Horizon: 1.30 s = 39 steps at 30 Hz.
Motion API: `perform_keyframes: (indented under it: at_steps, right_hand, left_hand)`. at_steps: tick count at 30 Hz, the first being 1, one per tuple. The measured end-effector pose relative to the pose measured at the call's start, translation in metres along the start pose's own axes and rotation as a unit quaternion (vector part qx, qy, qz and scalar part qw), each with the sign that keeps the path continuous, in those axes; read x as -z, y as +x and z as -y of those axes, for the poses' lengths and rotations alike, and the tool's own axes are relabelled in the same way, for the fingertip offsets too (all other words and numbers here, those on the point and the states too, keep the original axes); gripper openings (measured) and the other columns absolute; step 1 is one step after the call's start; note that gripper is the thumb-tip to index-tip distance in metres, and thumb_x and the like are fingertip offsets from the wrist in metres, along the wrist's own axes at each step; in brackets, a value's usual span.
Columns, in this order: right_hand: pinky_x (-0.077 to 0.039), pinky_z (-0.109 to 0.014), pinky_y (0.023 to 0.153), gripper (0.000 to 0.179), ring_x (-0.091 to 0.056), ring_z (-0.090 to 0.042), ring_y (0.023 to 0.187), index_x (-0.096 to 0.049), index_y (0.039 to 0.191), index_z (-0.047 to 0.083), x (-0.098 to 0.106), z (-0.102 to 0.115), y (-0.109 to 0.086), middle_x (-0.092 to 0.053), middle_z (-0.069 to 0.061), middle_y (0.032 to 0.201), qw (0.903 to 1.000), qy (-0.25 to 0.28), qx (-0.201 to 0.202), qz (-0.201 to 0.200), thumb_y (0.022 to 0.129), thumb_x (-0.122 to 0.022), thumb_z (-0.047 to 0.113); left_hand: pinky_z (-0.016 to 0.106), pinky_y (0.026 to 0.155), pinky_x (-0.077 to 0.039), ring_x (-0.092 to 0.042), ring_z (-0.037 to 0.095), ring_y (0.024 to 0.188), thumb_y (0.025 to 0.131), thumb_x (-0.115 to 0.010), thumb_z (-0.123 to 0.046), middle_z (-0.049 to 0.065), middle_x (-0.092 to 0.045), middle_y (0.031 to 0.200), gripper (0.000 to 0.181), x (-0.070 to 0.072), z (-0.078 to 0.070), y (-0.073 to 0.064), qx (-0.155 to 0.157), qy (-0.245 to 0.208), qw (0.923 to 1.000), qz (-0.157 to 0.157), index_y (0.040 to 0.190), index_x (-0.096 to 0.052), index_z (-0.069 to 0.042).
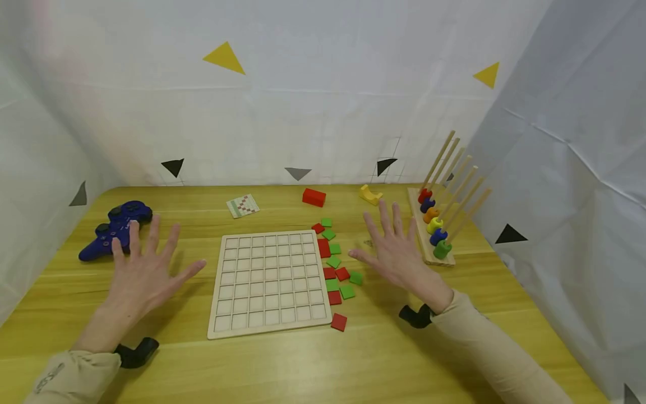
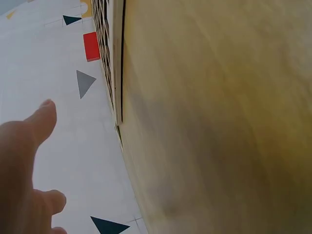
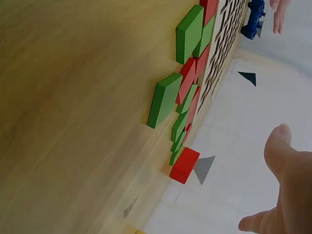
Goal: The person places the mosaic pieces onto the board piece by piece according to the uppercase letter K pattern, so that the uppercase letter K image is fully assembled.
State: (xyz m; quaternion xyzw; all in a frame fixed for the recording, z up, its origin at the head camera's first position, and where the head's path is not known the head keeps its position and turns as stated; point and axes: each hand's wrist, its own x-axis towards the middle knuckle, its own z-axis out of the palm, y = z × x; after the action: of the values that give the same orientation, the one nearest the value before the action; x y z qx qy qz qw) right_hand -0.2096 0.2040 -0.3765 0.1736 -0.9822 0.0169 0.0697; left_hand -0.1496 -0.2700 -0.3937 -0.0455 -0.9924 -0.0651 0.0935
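Observation:
My left hand [image 1: 143, 278] hovers palm down with fingers spread, left of a wooden grid board [image 1: 270, 283] and just in front of a blue game controller [image 1: 117, 229]. Nothing is in it. On the other side, my right hand [image 1: 396, 252] is likewise spread and holds nothing, between the board and a wooden peg stand [image 1: 429, 255]. Along the board's right edge lie several red tiles [image 1: 339, 322] and green tiles [image 1: 347, 292]. In the right wrist view, the green tiles [image 3: 165, 100] lie flat on the table, apart from the thumb.
At the back are a printed pattern card [image 1: 243, 206], a red block [image 1: 314, 197] and a yellow curved piece [image 1: 370, 194]. Tall pegs [image 1: 469, 210] rise from the stand, with coloured beads [image 1: 435, 225] low on it. White sheeting [image 1: 313, 123] encloses the wooden table [image 1: 282, 370].

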Motion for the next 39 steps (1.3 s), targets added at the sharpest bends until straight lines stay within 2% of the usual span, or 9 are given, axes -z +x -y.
perform_keyframes:
  at_steps: [8,11,15,19,23,29,32,34,39]
  right_hand:
    - [-0.012,-0.071,0.117,0.089,0.009,-0.040,0.154,-0.021,0.161,0.016,-0.003,0.004,0.008,0.013,-0.013,0.168,0.9989,0.041,0.016,0.017,0.095,-0.040,0.072]
    - [-0.017,-0.068,0.117,0.083,-0.001,-0.042,0.154,-0.030,0.158,0.013,-0.002,0.006,0.014,0.001,-0.017,0.168,0.9967,0.076,0.024,0.010,0.097,-0.044,0.068]
    - [-0.026,-0.064,0.116,0.075,-0.026,-0.044,0.148,-0.042,0.152,0.009,0.000,0.011,0.024,-0.022,-0.020,0.164,0.9913,0.126,0.039,0.001,0.098,-0.050,0.060]
    - [-0.037,-0.058,0.112,0.065,-0.044,-0.041,0.137,-0.051,0.145,0.007,-0.001,0.016,0.037,-0.043,-0.019,0.153,0.9831,0.178,0.039,0.004,0.099,-0.056,0.052]
    - [-0.047,-0.053,0.104,0.051,-0.055,-0.037,0.125,-0.061,0.135,0.004,-0.004,0.019,0.050,-0.058,-0.018,0.138,0.9765,0.212,0.037,0.002,0.098,-0.063,0.040]
    - [-0.051,-0.048,0.096,0.042,-0.060,-0.035,0.115,-0.064,0.130,0.000,-0.009,0.019,0.068,-0.065,-0.017,0.127,0.9661,0.254,0.035,0.025,0.099,-0.065,0.027]
    - [-0.052,-0.047,0.094,0.039,-0.062,-0.034,0.112,-0.065,0.128,0.000,-0.011,0.017,0.077,-0.067,-0.017,0.123,0.9604,0.274,0.025,0.044,0.098,-0.066,0.024]
    - [-0.053,-0.046,0.092,0.038,-0.063,-0.032,0.109,-0.065,0.127,0.000,-0.012,0.017,0.083,-0.068,-0.016,0.120,0.9567,0.285,0.017,0.057,0.097,-0.068,0.023]
    - [-0.055,-0.042,0.087,0.038,-0.063,-0.029,0.107,-0.066,0.126,0.002,-0.017,0.017,0.096,-0.069,-0.012,0.117,0.9464,0.310,-0.001,0.092,0.096,-0.069,0.024]
  left_hand:
    - [0.078,0.110,0.007,0.014,0.055,0.146,0.092,-0.044,-0.074,0.018,0.020,0.164,0.100,-0.007,-0.004,0.002,-0.010,-0.015,0.9997,0.017,0.162,-0.004,-0.013]
    - [0.077,0.111,0.004,0.007,0.058,0.146,0.092,-0.044,-0.075,0.022,0.016,0.164,0.103,-0.009,-0.006,0.002,-0.016,-0.020,0.9990,0.035,0.162,-0.004,-0.011]
    - [0.078,0.111,0.000,-0.002,0.060,0.145,0.090,-0.047,-0.076,0.028,0.006,0.164,0.107,-0.009,-0.009,0.003,-0.031,-0.039,0.9951,0.085,0.162,-0.003,-0.010]
    - [0.077,0.111,-0.005,-0.007,0.057,0.147,0.086,-0.056,-0.074,0.028,-0.004,0.165,0.111,-0.010,-0.011,0.002,-0.065,-0.092,0.9826,0.148,0.161,-0.010,-0.006]
    - [0.077,0.112,-0.004,-0.009,0.053,0.149,0.079,-0.068,-0.071,0.027,-0.010,0.164,0.116,-0.014,-0.010,0.002,-0.108,-0.158,0.9626,0.191,0.160,-0.018,-0.003]
    - [0.074,0.114,0.002,-0.003,0.050,0.150,0.070,-0.081,-0.063,0.023,-0.009,0.166,0.122,-0.016,-0.010,0.001,-0.151,-0.237,0.9324,0.228,0.159,-0.021,-0.004]
    - [0.073,0.114,0.003,-0.001,0.051,0.150,0.070,-0.083,-0.059,0.022,-0.008,0.166,0.122,-0.017,-0.011,0.001,-0.166,-0.255,0.9212,0.243,0.159,-0.021,-0.004]
    - [0.072,0.115,0.004,0.000,0.050,0.150,0.070,-0.083,-0.058,0.022,-0.007,0.166,0.121,-0.018,-0.011,0.001,-0.171,-0.259,0.9172,0.250,0.159,-0.020,-0.004]
    - [0.073,0.114,0.004,0.000,0.051,0.150,0.071,-0.083,-0.056,0.023,-0.007,0.166,0.120,-0.020,-0.010,0.000,-0.175,-0.257,0.9166,0.251,0.159,-0.020,-0.004]
